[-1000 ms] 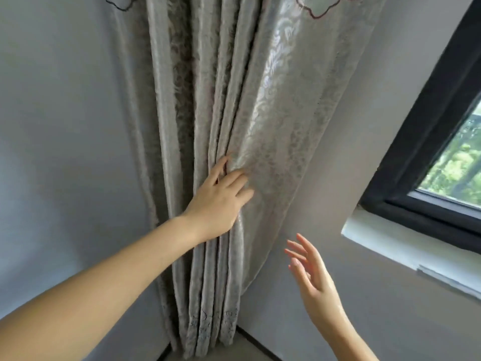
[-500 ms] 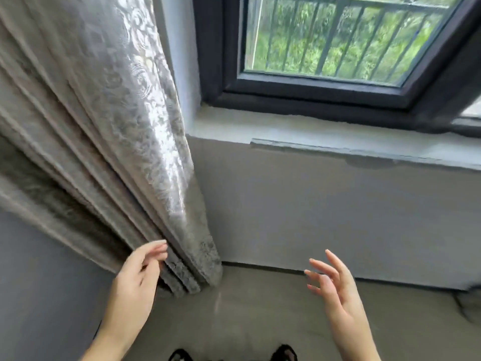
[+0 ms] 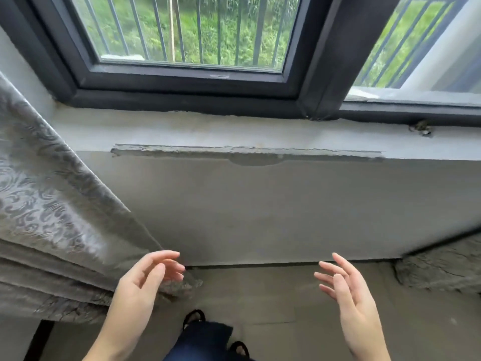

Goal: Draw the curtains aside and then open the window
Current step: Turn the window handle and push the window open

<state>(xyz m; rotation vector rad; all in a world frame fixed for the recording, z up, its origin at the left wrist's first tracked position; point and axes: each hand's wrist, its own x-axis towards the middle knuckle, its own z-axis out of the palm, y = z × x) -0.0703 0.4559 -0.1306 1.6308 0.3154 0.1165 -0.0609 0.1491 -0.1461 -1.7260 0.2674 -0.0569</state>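
Note:
A grey patterned curtain hangs bunched at the left, its hem reaching the floor. The edge of a second curtain shows at the lower right. The dark-framed window fills the top, its left sash shut behind glass; to the right of a thick dark post bars and a grey ledge show. My left hand hovers low with fingers apart, just in front of the left curtain's hem, holding nothing. My right hand is also spread and empty, below the sill.
A grey concrete sill with a chipped front edge runs under the window, above a plain grey wall. Black metal bars stand outside the glass. My feet in dark shoes stand on the concrete floor close to the wall.
My left hand let go of the left curtain and dropped low. The view swung right and down from the curtain to face the window and sill.

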